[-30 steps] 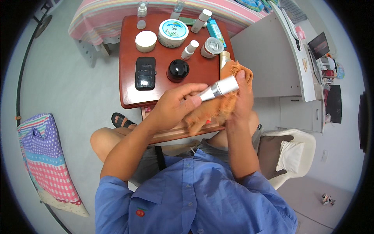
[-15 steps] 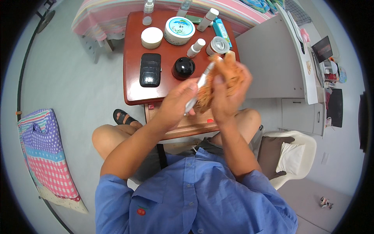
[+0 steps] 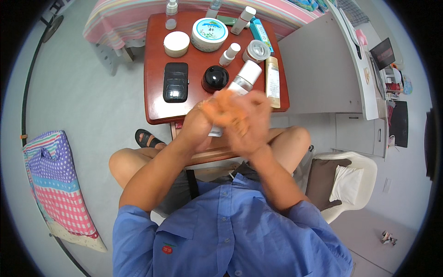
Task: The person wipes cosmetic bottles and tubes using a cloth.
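My left hand (image 3: 194,129) is closed around a white bottle (image 3: 249,72) with a broad white cap, which tilts up and to the right over the table's near edge. Gripped in my right hand (image 3: 254,127) is a fluffy orange cloth (image 3: 223,110), pressed against the bottle's middle. Motion blurs that hand and the cloth. Much of the bottle's body is hidden by them. Just beyond the bottle sits a shiny black round jar (image 3: 215,79). To its left lies a black case (image 3: 176,82), and a beige tube (image 3: 272,83) lies at the right.
On the reddish-brown table (image 3: 154,104) stand a white jar (image 3: 176,44), a large white tub (image 3: 209,36), a clear-lidded jar (image 3: 257,51) and a small white-capped bottle (image 3: 229,54). A blue box (image 3: 261,34) lies behind. A grey desk panel (image 3: 318,69) rises to the right, near a white chair (image 3: 367,180).
Both hands have shifted left, and the orange cloth has moved left across the bottle. The bottle has turned so its white cap shows, and the beige tube is now uncovered.
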Tool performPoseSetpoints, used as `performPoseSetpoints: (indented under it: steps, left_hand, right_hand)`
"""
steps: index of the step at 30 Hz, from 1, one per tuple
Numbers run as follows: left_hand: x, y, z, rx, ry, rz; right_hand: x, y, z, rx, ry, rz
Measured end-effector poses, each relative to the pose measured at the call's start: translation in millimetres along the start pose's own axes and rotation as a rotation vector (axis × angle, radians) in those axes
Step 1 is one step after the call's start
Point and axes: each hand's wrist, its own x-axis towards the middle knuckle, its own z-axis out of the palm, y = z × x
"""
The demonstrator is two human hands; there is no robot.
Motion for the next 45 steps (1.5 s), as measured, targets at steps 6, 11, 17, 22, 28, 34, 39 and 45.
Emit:
performPoseSetpoints:
  steps: [6,11,17,22,28,34,39,45]
  left_hand:
    - [-0.8,-5.6,20.7,0.241,-0.105,0.005]
    - [6.8,-0.2,5.8,0.209,-0.007,0.219]
    - [2.7,6.9,4.8,0.014,-0.139,0.233]
    - [-1.5,19.5,16.2,0.198,-0.215,0.244]
    - [8.5,17.2,7.0,0.048,-0.073,0.289]
    - [9.7,22.2,8.4,0.061,0.090,0.370]
    - [5.0,16.6,5.6,0.233,0.048,0.376]
    - [3.8,15.7,17.4,0.209,-0.014,0.368]
  right_hand:
    - [27.8,33.6,-16.4,-0.029,0.387,0.229]
    - [-9.5,-5.4,16.7,0.055,0.112,0.126]
    - [-5.4,-14.4,20.1,0.228,0.066,0.313]
    - [22.7,-17.4,4.4,0.634,0.191,0.615]
    - [1.4,-23.6,-8.0,0.794,-0.008,0.763]
    - [-10.6,-21.3,6.2,0.470,-0.003,0.342]
    - [-11.2,-27.9,13.3,0.706,0.122,0.768]
    - [-13.4,-27.4,18.4,0.796,0.201,0.814]
